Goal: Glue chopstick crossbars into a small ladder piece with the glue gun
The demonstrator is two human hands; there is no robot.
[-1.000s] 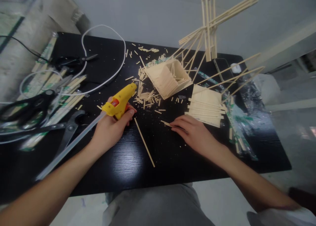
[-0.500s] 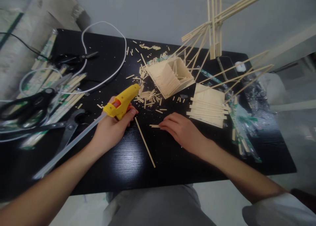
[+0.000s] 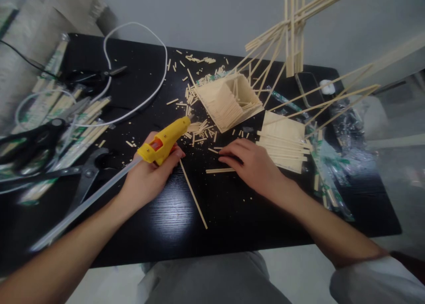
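Note:
My left hand [image 3: 146,175] is wrapped round a yellow hot glue gun [image 3: 168,139], its nozzle aimed up and right and a long clear glue stick [image 3: 89,200] trailing from its back. A thin wooden stick [image 3: 194,194] runs from my left fingertips toward the near edge; whether they grip it I cannot tell. My right hand [image 3: 255,164] hovers low with thumb and fingers slightly apart. Under it lie two thin sticks [image 3: 217,171] side by side, their right ends hidden. Just beyond its fingertips are short cut wood pieces [image 3: 213,150].
Behind stand a wooden stick house model [image 3: 229,100] and a windmill-like stick frame [image 3: 292,25]. A square wooden panel [image 3: 283,124] with sticks lies right. Scissors [image 3: 36,140], pliers [image 3: 88,173], a white cable [image 3: 162,80] and bagged sticks [image 3: 83,138] crowd the left.
My right hand has let go of the two sticks and shifted up and right, leaving them on the table. My left hand stays on the glue gun. The view has shifted slightly.

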